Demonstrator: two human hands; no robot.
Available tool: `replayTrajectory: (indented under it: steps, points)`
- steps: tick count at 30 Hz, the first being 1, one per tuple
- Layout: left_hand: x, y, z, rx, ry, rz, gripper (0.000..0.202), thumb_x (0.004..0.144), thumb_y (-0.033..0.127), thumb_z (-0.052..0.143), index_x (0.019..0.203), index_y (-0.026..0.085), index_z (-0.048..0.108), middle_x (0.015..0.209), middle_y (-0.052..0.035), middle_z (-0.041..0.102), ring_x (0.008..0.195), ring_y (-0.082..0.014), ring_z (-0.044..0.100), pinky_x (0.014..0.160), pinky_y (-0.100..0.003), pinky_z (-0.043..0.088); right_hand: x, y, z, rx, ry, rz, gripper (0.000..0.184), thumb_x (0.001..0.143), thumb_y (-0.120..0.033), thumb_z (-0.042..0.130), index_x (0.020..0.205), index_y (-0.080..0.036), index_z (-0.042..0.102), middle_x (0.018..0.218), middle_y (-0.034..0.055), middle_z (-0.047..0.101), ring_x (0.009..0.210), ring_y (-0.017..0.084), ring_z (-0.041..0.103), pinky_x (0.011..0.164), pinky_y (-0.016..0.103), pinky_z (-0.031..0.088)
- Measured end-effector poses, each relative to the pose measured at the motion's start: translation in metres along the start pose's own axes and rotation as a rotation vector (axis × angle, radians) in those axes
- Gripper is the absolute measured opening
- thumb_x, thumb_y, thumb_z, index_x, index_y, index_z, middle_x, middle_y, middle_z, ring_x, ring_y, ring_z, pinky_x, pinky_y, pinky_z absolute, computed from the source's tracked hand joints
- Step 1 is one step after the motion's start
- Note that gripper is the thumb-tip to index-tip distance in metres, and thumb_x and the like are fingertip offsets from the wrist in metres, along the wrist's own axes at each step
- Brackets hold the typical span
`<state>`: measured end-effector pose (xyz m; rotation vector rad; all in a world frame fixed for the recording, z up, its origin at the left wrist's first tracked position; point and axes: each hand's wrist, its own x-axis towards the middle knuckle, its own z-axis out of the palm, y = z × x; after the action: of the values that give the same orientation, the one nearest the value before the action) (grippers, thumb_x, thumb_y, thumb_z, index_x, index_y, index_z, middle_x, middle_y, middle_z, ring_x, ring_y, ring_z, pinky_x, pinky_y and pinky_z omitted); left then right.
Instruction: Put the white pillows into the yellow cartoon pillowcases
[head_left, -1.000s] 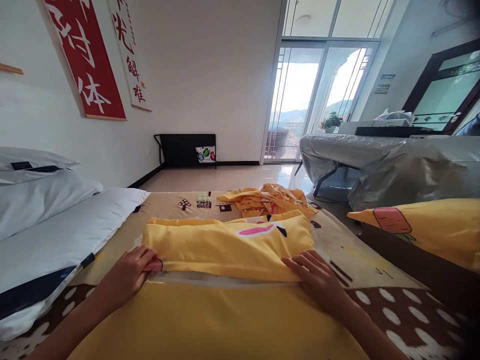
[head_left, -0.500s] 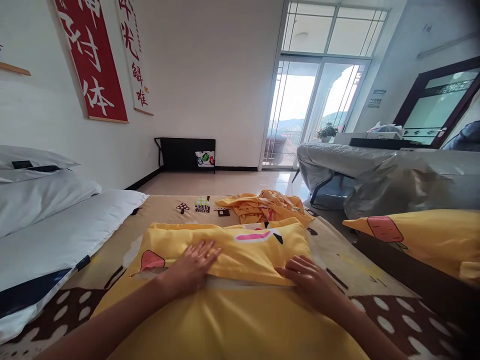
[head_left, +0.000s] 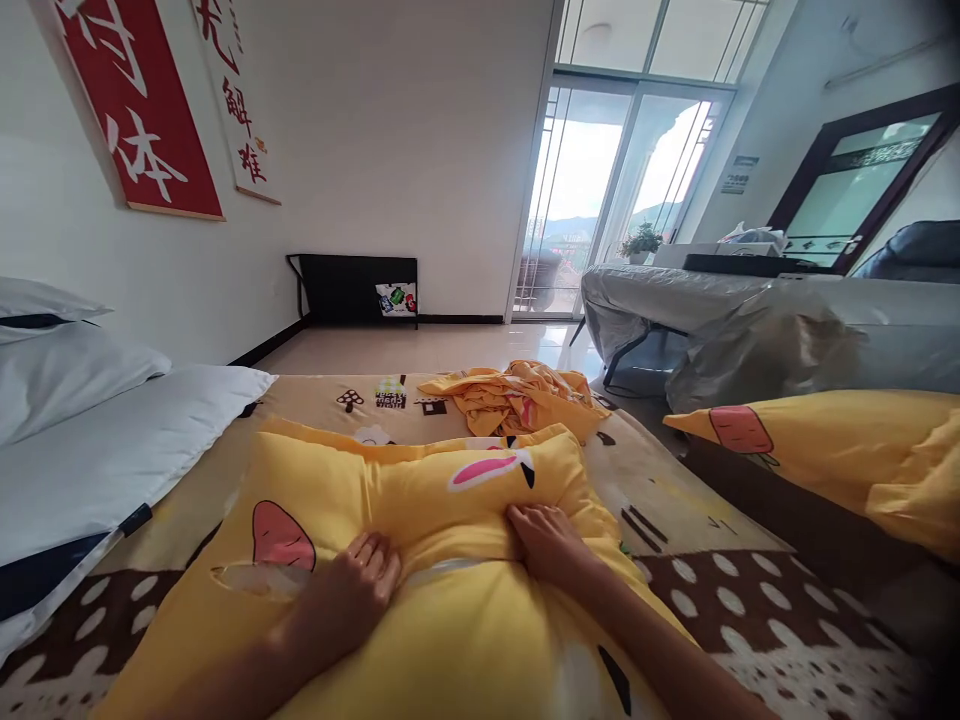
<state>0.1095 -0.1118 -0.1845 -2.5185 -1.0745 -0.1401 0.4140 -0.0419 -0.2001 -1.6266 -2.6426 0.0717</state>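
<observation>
- A yellow pillow [head_left: 450, 640] is being supported by a patterned blanket [head_left: 660, 500], directly in front of the person, and is being touched by both hands.
- The left hand [head_left: 356, 582] is being rested on the pillow beside a carrot print [head_left: 281, 540], with its fingers curled inward against the cloth; whether cloth is being pinched cannot be told, as the fingertips are being hidden.
- The right hand [head_left: 547, 540] is being laid just below a pink-and-white print [head_left: 491, 470], its fingers bent and drawn close together; a pinch cannot be confirmed here either.
- Between the hands, the cloth is being creased, and a narrow pale strip [head_left: 469, 566] is being exposed below a folded edge.
- Beyond the pillow, a crumpled yellow cloth [head_left: 521, 400] is being held up by the blanket near its far edge.
- On the left, white pillows [head_left: 165, 430] are being seen; on the right, well apart from the hands, a second yellow pillow [head_left: 840, 430] is being shown.
- A table [head_left: 675, 295] is being covered by clear plastic farther back.
- Against the far wall, a black panel [head_left: 345, 290] is being displayed.
</observation>
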Motion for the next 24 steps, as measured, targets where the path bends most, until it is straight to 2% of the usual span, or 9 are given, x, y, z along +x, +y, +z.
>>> replayTrajectory:
  steps: [3,6,9,11,13,16,18,21,24]
  points:
    - [-0.008,-0.004,0.002,-0.148,-0.163,-0.188,0.03,0.08,0.002,0.038,0.092,0.014,0.064,0.084,-0.0108,0.071,0.078,-0.0222,0.067,0.071,-0.033,0.053,-0.007,0.008,0.0,0.006,0.056,0.101,0.017,0.07,-0.014,0.051,0.086,-0.018,0.056,0.088,0.0081,0.068,0.084,0.023,0.061,0.068,0.03,0.035]
    - [-0.01,-0.022,-0.015,-0.196,-0.217,-0.291,0.033,0.08,0.003,0.034,0.087,0.018,0.063,0.072,-0.0054,0.068,0.067,-0.0206,0.065,0.062,-0.03,0.049,-0.024,0.033,-0.011,0.045,0.108,0.192,0.008,0.076,-0.027,0.053,0.081,-0.02,0.054,0.082,0.0046,0.066,0.077,0.02,0.059,0.063,0.027,0.033]
    - [-0.014,-0.038,-0.029,-0.347,-0.174,-0.321,0.032,0.083,0.01,0.035,0.089,0.021,0.066,0.083,-0.0049,0.069,0.075,-0.0192,0.065,0.068,-0.028,0.049,-0.043,0.064,-0.012,0.186,0.084,0.23,0.021,0.082,-0.042,0.051,0.083,-0.022,0.055,0.075,0.001,0.064,0.069,0.017,0.057,0.06,0.026,0.032]
    - [-0.021,-0.048,-0.031,-0.49,-0.117,-0.382,0.032,0.086,0.017,0.037,0.097,0.023,0.066,0.098,-0.0047,0.069,0.089,-0.0183,0.065,0.078,-0.026,0.049,-0.052,0.079,-0.008,0.281,0.053,0.23,0.028,0.086,-0.049,0.046,0.088,-0.023,0.055,0.07,-0.0004,0.062,0.065,0.016,0.056,0.059,0.025,0.033]
    - [-0.032,-0.061,-0.028,-0.52,-0.09,-0.492,0.033,0.084,0.021,0.039,0.104,0.022,0.065,0.109,-0.0063,0.067,0.101,-0.0204,0.062,0.087,-0.028,0.047,-0.056,0.088,-0.004,0.311,0.04,0.264,0.034,0.085,-0.055,0.044,0.088,-0.023,0.055,0.068,-0.0004,0.062,0.063,0.016,0.055,0.057,0.025,0.033]
    - [-0.053,-0.081,-0.02,-0.499,-0.146,-0.62,0.038,0.076,0.021,0.042,0.107,0.018,0.063,0.112,-0.0091,0.065,0.105,-0.0241,0.06,0.091,-0.033,0.046,-0.055,0.09,-0.003,0.247,0.052,0.326,0.04,0.082,-0.06,0.046,0.086,-0.022,0.055,0.073,0.0021,0.065,0.066,0.017,0.057,0.057,0.026,0.033]
    - [-0.066,-0.091,-0.014,-0.596,-0.202,-0.64,0.039,0.076,0.023,0.043,0.11,0.019,0.061,0.114,-0.0084,0.065,0.105,-0.0231,0.061,0.091,-0.031,0.046,-0.048,0.087,-0.003,0.217,0.05,0.326,0.04,0.081,-0.06,0.049,0.083,-0.021,0.056,0.075,0.0037,0.066,0.068,0.018,0.058,0.057,0.026,0.034]
    - [-0.075,-0.093,-0.002,-0.689,-0.266,-0.687,0.032,0.076,0.026,0.045,0.104,0.02,0.06,0.111,-0.0066,0.067,0.103,-0.0225,0.062,0.087,-0.03,0.046,-0.033,0.078,0.003,0.223,-0.003,0.319,0.032,0.079,-0.05,0.053,0.078,-0.018,0.058,0.079,0.0059,0.068,0.072,0.019,0.06,0.06,0.026,0.037]
    - [-0.072,-0.086,0.01,-0.584,-0.31,-0.766,0.02,0.076,0.024,0.043,0.087,0.019,0.058,0.101,-0.0082,0.069,0.096,-0.0254,0.063,0.08,-0.032,0.045,-0.021,0.063,0.011,0.181,-0.058,0.42,0.031,0.08,-0.045,0.052,0.084,-0.016,0.063,0.092,0.0115,0.069,0.084,0.024,0.064,0.065,0.029,0.041]
